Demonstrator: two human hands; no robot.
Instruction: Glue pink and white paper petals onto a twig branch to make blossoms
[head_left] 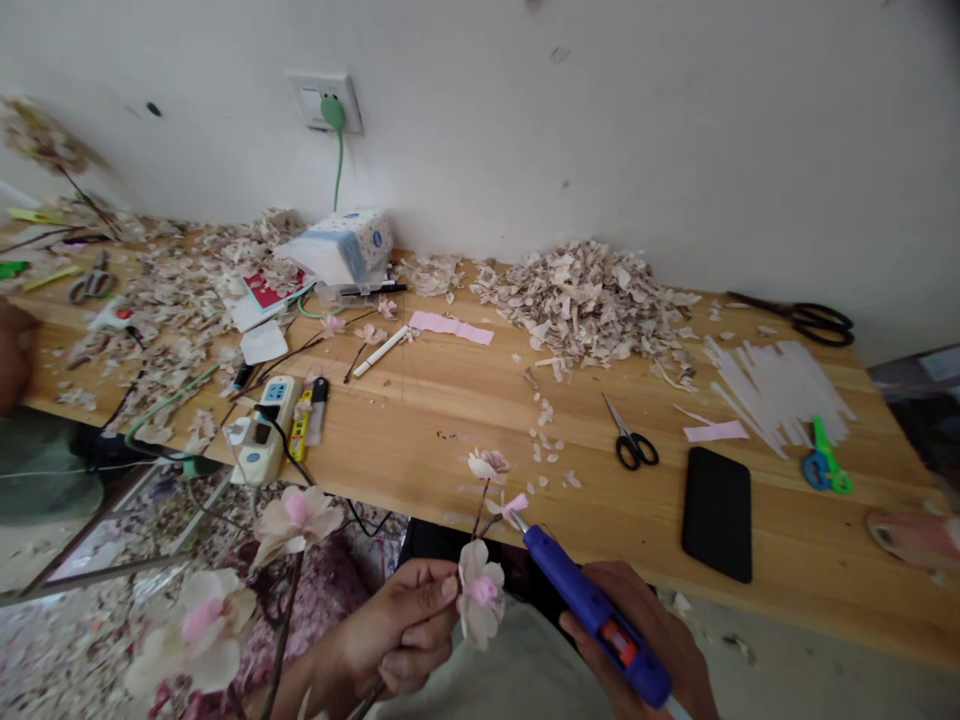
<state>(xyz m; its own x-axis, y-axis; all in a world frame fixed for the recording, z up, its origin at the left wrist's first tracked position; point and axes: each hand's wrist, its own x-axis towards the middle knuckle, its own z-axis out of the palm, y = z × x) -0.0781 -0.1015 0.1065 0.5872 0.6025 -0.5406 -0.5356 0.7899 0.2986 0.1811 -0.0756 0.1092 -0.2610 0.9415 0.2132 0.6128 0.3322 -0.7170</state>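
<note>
My left hand (411,622) is closed round a brown flower branch at the bottom middle. Pale blossoms with pink centres sit on branches here: one blossom (481,595) is right at my fingertips, a smaller blossom (489,463) stands above it, and larger blossoms (296,520) rise at the left. In my right hand (651,630) is a blue hot glue gun (585,600), gripped by its body. Its metal nozzle points up and left, meeting or nearly meeting a small pink bud (514,505) on a twig tip. Whether glue is coming out cannot be seen.
A heap of dried petals (592,300) lies by the wall. Black-handled scissors (630,440), a black phone (718,515), glue sticks (780,390) and green-blue scissors (825,460) are at the right. Left are a power strip (266,430), a tissue pack (345,245) and another person's hand (13,350).
</note>
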